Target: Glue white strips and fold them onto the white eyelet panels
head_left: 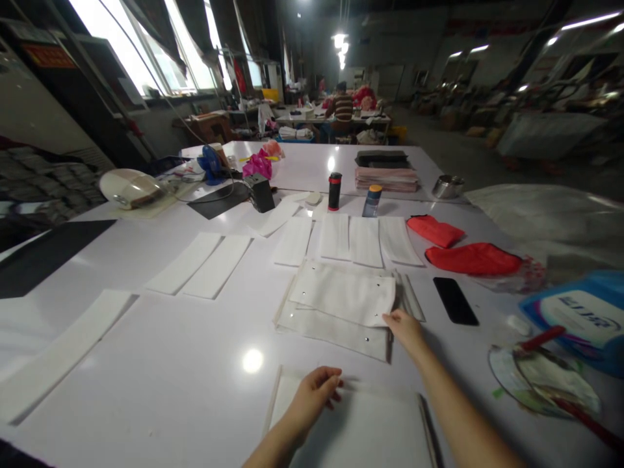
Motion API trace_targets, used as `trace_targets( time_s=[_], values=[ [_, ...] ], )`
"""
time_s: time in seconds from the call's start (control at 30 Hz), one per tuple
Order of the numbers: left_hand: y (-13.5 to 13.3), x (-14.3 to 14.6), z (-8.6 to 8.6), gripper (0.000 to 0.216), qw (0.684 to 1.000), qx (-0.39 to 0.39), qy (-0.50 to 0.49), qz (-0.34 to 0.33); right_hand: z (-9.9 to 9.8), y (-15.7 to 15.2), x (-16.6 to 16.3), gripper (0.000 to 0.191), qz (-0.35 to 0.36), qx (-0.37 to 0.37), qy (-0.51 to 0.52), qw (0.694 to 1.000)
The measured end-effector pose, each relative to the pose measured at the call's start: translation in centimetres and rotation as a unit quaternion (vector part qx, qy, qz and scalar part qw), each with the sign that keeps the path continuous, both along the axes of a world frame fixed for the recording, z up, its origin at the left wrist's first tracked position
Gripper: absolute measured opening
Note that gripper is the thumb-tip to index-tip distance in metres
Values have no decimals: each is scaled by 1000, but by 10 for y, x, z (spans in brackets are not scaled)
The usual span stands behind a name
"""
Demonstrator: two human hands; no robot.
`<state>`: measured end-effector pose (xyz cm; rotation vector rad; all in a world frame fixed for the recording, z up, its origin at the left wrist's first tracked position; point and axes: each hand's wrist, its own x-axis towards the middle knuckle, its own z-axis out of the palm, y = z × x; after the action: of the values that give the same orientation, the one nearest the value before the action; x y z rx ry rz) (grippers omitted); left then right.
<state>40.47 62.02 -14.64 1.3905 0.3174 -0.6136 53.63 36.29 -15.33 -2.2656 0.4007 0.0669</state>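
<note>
White fabric stack (341, 296) (near corner) under right grip (405, 328)

White fabric stack (341, 296) — red pouches (472, 258)

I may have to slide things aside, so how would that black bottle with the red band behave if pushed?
The black bottle with the red band stands upright, tall and narrow, so a push near its top would probably tip it. It looks cylindrical, so once down it may roll. The white table looks glossy, so a low push would likely slide it.
</note>
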Motion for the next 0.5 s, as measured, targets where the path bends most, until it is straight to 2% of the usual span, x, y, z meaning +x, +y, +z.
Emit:
trace_targets(
  time_s=[0.1,0.2,0.27,0.3,0.37,0.4,0.43,0.5],
  values=[
    [-18,16,13,76,983,-162,72,51,53,35,-18,33,65,74,-62,993],
    [-19,44,28,67,930,-329,100,130,114,57,-58,43,148,181,-115,965],
    [-7,60,38,58,893,-387,79,216,147,54,-91,39,181,273,-141,934],
    [2,65,43,50,879,-391,66,264,157,48,-109,37,186,302,-145,924],
    [25,64,51,25,870,-346,60,346,161,25,-144,34,174,313,-133,924],
    [37,58,54,18,873,-308,63,373,153,11,-160,35,155,300,-118,934],
    [49,46,57,22,880,-267,63,388,139,-4,-176,36,131,280,-97,946],
    [69,12,60,34,904,-200,40,375,95,-32,-205,43,58,256,-52,964]
  ],
)
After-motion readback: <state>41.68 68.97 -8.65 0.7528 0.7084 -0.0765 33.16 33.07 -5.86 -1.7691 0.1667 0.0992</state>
